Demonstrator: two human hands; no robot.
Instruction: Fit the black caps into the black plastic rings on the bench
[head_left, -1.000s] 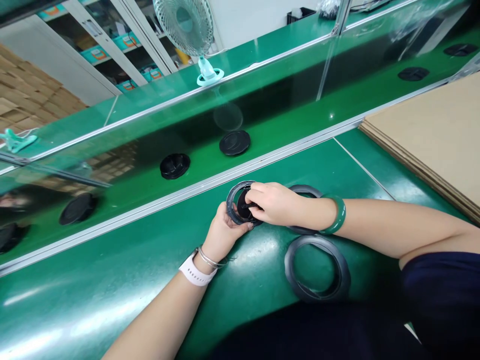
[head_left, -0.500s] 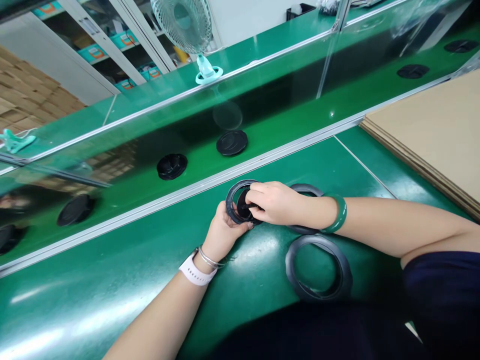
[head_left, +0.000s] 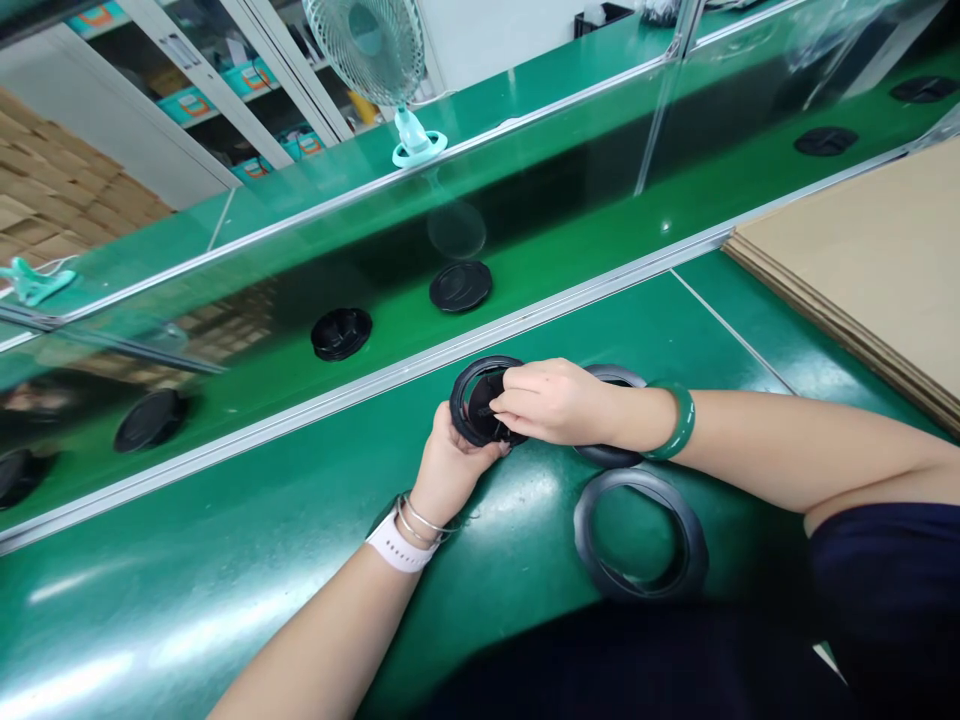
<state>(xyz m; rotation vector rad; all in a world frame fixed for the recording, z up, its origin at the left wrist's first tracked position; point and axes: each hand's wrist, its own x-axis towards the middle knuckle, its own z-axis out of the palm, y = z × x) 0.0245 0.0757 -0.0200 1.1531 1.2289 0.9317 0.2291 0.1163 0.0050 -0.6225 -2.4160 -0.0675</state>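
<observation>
My left hand (head_left: 450,465) grips a round black ring part (head_left: 469,385) from below, just above the green table (head_left: 225,560). My right hand (head_left: 551,400) is closed over the same part from the right, its fingertips pinching a small black piece at the centre. A white watch and thin bracelets sit on my left wrist, and a green bangle on my right. Two more dark rings lie on the table: one (head_left: 611,455) partly hidden under my right wrist, one (head_left: 641,535) nearer me.
Beyond a metal rail runs a green conveyor belt (head_left: 570,240) carrying several black round discs (head_left: 460,286) (head_left: 341,333). A teal clip fan (head_left: 367,45) stands behind it. Flat cardboard sheets (head_left: 862,260) lie at the right. Cartons and shelves stand at the back left.
The discs on the belt have drifted slightly left. Both hands stay on the ring part, which has tilted a little.
</observation>
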